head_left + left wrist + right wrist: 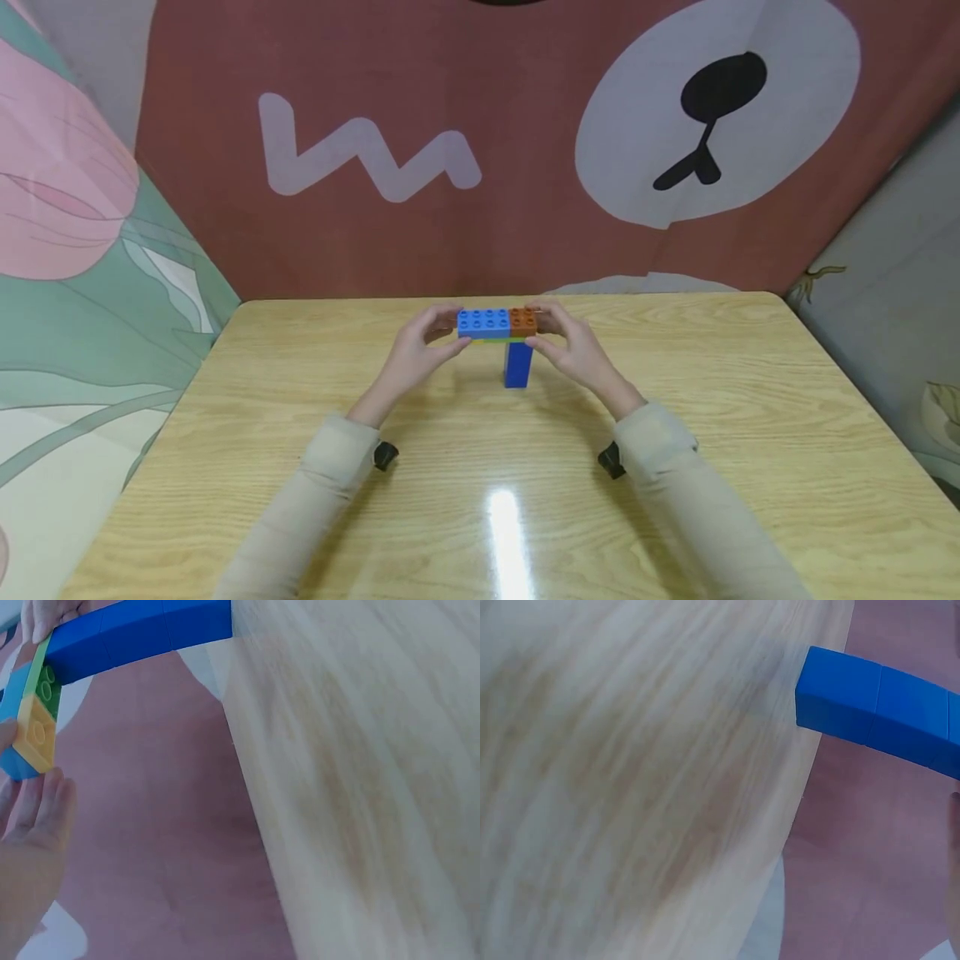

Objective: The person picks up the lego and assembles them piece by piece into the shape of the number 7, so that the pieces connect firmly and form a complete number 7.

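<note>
A structure of toy building bricks stands at the far middle of the table. Its top row joins a light blue brick (pixel 483 322) and a brown brick (pixel 522 322), studs up. Under that row are a green brick (pixel 46 679) and a yellow brick (pixel 39 733), which overhangs to the left. A column of dark blue bricks (pixel 517 365) carries them, its foot at the tabletop. My left hand (pixel 417 346) pinches the light blue brick's left end between thumb and fingers. At the other end, my right hand (pixel 576 346) grips around the brown brick, fingertips partly hidden behind it.
The wooden table (pixel 300 358) reaches back to a brown cloth (pixel 450 242) with a cartoon animal print. Printed cloth (pixel 67 333) also hangs at the left. Small black devices (pixel 386 455) sit at both wrists. A light reflection lies on the near tabletop.
</note>
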